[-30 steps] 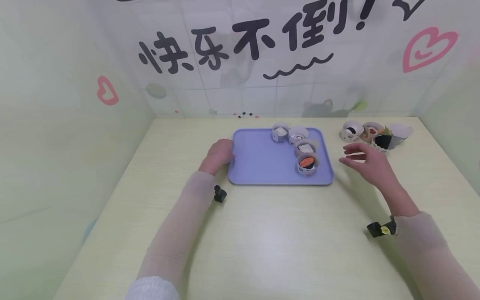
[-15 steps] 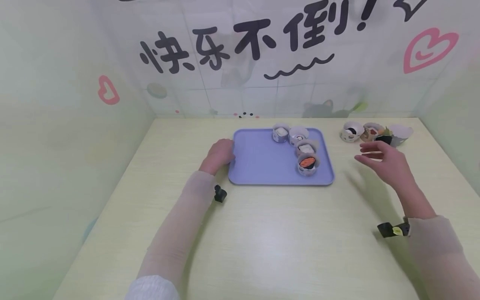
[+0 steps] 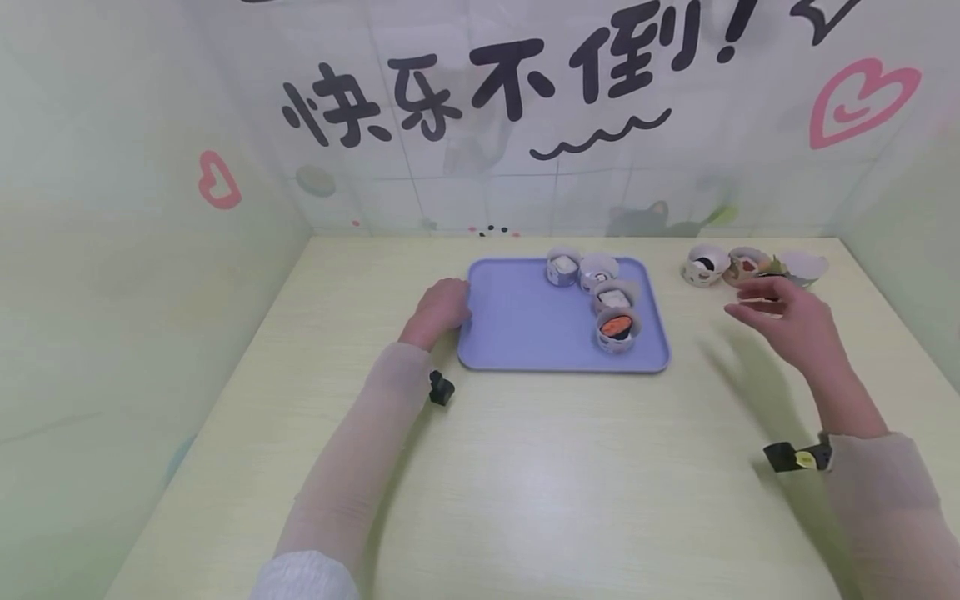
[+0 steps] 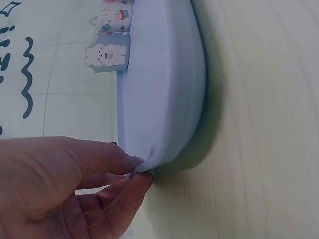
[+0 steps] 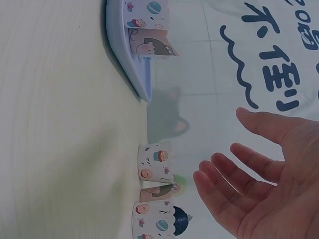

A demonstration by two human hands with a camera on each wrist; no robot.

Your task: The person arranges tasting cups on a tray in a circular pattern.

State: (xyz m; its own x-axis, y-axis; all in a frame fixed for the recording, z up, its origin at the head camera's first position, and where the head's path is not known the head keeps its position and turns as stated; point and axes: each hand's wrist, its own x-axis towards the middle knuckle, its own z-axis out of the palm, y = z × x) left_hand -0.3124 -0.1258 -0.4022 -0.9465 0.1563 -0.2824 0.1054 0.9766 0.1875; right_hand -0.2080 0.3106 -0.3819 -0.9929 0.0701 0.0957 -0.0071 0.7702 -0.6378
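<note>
My left hand (image 3: 441,310) pinches the left rim of the blue-purple tray (image 3: 525,333) between thumb and fingers, as the left wrist view (image 4: 107,184) shows. Several paper cups with sushi pieces stand along the tray's right side; one holds an orange-topped sushi (image 3: 617,327), another a white-topped piece (image 3: 615,298). My right hand (image 3: 798,321) hovers over the table in front of a second group of paper cups, fingers loosely bent and holding nothing. That group includes a cup with a dark-and-white roll (image 3: 705,267) and a brown cup (image 3: 746,265); my hand partly hides the cup nearest it.
The pale wooden table (image 3: 540,483) runs back to a wall (image 3: 420,200) printed with large characters. A wall panel (image 3: 135,292) rises at the left of the table. A pale flared cup (image 3: 804,265) stands at the far right back.
My right hand has moved right, away from the tray, to in front of the right-hand cups, and now covers the dark piece there. My left hand keeps its hold on the tray.
</note>
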